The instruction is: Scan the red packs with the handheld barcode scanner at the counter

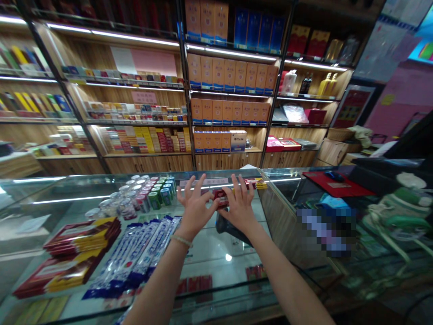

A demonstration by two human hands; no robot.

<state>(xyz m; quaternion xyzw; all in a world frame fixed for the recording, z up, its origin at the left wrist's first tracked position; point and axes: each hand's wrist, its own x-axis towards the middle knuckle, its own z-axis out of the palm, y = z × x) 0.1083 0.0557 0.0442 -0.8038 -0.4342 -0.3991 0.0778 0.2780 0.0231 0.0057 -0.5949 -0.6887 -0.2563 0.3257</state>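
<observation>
In the head view a small dark red packet [221, 197] is between my two hands, above the glass counter [209, 243]. My left hand [197, 205] has its thumb and index finger at the packet's left end, other fingers spread. At the right end, the thumb and index finger of my right hand [239, 203] grip it, the rest of the fingers raised. Just below the packet, partly covered by my right hand and wrist, lies a dark handheld device [230, 228]. More red and yellow packets [255, 183] sit beyond my right hand.
Left of my hands stand rows of small round tubs [155, 198]. Nearer are blue-and-white sticks [138, 250] and stacked red-and-yellow packs [79, 241]. To the right are a red mat [329, 184] with a mouse [333, 176] and a green bottle [402, 212]. Stocked shelves [233, 122] line the wall.
</observation>
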